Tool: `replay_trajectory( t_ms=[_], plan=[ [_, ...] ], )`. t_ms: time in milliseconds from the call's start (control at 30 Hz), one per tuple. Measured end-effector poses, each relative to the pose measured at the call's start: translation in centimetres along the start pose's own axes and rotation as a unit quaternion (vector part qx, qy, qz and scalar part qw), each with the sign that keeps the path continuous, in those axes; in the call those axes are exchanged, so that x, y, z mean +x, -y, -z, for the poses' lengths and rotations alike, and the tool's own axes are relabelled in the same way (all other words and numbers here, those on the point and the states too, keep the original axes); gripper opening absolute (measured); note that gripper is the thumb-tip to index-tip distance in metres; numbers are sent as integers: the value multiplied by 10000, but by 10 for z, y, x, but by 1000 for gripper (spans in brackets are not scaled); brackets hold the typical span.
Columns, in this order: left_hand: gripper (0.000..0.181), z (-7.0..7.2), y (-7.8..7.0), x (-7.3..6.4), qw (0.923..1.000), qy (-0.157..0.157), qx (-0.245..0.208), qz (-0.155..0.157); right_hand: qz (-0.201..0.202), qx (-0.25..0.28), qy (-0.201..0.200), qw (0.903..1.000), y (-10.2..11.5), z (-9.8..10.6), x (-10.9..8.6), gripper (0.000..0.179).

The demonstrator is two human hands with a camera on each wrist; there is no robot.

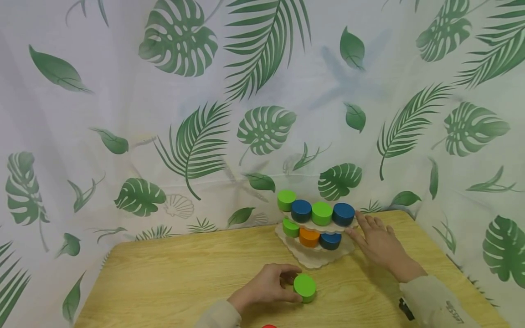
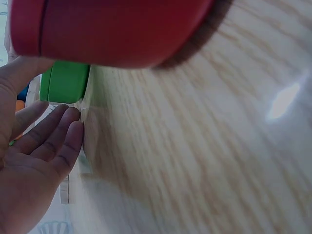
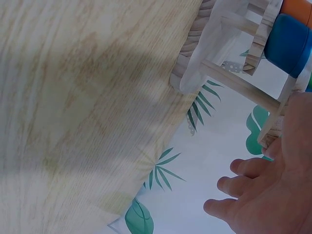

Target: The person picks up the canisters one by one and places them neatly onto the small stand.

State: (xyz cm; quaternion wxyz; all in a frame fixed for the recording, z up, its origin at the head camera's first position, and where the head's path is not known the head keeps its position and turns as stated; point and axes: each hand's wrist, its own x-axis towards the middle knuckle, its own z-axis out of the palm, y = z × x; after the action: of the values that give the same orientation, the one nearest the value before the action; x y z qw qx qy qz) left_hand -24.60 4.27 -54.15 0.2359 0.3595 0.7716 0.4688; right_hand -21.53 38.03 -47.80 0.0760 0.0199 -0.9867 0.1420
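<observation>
My left hand point(image 1: 270, 283) pinches a green round tin point(image 1: 305, 287) at the table's front, thumb and index finger on its sides. Its other fingers spread loosely near the tabletop in the left wrist view. My right hand point(image 1: 379, 241) rests with extended fingers against the right end of the upper tier of a pale wooden tiered stand point(image 1: 313, 258). The thumb is at the tier's edge, beside a blue tin point(image 1: 343, 214). Green and blue tins line the upper tier; a green, an orange point(image 1: 309, 237) and a blue tin sit beneath.
A red tin point(image 2: 107, 31) stands on the wooden table point(image 1: 172, 273) close to the left wrist; only its top edge shows in the head view. Behind the table hangs a white leaf-print cloth point(image 1: 213, 136), close to the back of the stand.
</observation>
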Motion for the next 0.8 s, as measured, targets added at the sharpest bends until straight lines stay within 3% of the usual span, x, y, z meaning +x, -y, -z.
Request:
replay_trajectory(
  t_ms=[800],
  plan=[
    [50,-1,-5,5,9996,-13,223,-178,-40,39,61,10000,4,3,-1,79]
  ],
)
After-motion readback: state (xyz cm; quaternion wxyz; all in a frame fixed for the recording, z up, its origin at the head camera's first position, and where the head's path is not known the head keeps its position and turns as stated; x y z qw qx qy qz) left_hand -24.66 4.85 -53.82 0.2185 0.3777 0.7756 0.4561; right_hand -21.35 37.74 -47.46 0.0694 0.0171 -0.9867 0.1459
